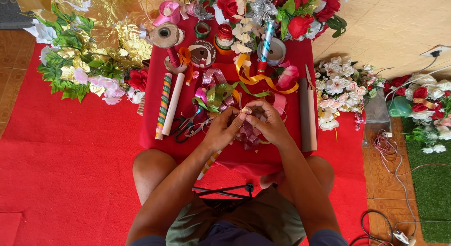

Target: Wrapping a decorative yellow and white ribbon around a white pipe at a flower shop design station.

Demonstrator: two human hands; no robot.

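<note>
The small cream ribbon piece [246, 110] sits pinched between your two hands, just above the near middle of the low red-covered table [286, 62]. Your left hand [222, 130] closes thumb and fingertips on its left side; your right hand [268, 123] curls around from the right, fingers bent tight onto the same piece, though what else lies inside that palm is hidden. Directly beneath your hands lies a dark pink ribbon tangle [250, 135], and just beyond them a green and pink bow [216, 94] rests on the cloth. To the left, black-handled scissors [184, 126] lie close to your left hand, and farther left a striped roll [164, 105] and a plain cream roll [173, 104] lie side by side. A yellow ribbon [263, 78] loops across the far middle. Right of your right hand, a long brown cardboard tube [307, 115] lies along the table edge. White and pink artificial flowers [340, 91] are heaped on the floor at the right, gold and green foliage [89, 44] at the far left.
</note>
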